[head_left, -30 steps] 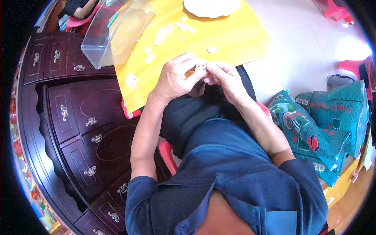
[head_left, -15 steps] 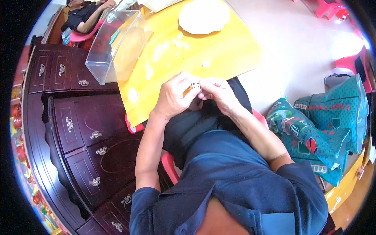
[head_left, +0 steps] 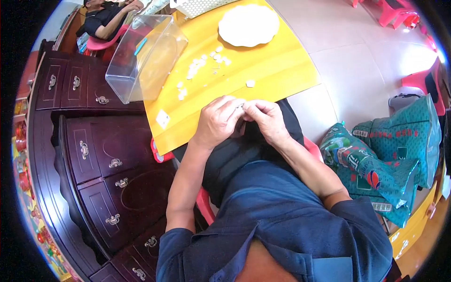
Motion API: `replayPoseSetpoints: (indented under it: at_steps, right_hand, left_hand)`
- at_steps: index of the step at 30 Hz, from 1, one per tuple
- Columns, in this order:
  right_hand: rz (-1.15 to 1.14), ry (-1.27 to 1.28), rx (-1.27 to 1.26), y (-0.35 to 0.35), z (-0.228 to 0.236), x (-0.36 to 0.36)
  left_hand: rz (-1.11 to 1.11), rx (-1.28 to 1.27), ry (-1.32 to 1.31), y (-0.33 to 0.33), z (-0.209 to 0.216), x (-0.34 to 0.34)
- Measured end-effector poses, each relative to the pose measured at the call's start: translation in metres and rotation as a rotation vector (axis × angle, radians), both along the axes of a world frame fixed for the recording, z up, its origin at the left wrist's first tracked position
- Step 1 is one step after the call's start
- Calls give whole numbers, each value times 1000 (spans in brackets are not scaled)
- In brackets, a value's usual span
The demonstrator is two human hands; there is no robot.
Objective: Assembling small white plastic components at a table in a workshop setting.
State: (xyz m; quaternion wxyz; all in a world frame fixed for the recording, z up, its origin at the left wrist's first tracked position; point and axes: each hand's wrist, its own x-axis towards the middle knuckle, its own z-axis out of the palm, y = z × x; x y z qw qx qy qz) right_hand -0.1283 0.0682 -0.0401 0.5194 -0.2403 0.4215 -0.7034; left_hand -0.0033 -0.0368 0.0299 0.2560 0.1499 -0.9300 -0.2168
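- the left hand [head_left: 216,124] is in front of the person's body, its fingers curled and their tips drawn narrow around a small pale piece [head_left: 241,107].
- the right hand [head_left: 267,123] meets it from the other side, thumb and forefinger pinched close on the same piece.
- the piece sits between the two sets of fingertips, just off the near edge of the yellow table [head_left: 277,66] and above the dark trousers [head_left: 202,160]; the fingers hide most of it, so its shape cannot be told.
- on the table beyond the hands lies one loose white bit [head_left: 250,83], apart from the others.
- more white bits [head_left: 192,68] lie scattered to the left of it, some bunched close together.
- a flat white square [head_left: 162,119] lies near the table's left edge.
- a white plate [head_left: 249,26] with a wavy rim is at the far side of the table, near a white basket [head_left: 203,7] with holes in its wall.
- a clear plastic box [head_left: 123,77] stands at the left of the table, with a thin blue stick [head_left: 140,46] showing by it.
- dark wooden drawers [head_left: 101,136] fill the left; teal bags [head_left: 399,136] are piled at the right.
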Motion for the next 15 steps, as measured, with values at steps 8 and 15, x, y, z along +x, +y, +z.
replayPoseSetpoints:
  at_steps: [8, 15]
  right_hand:
    - [82, 68, 66, -4, -2, -9]
    - [13, 575, 262, -8, -3, -29]
  left_hand:
    - [49, 107, 21, -3, -17, 3]
    - [272, 121, -54, -36, -18, 15]
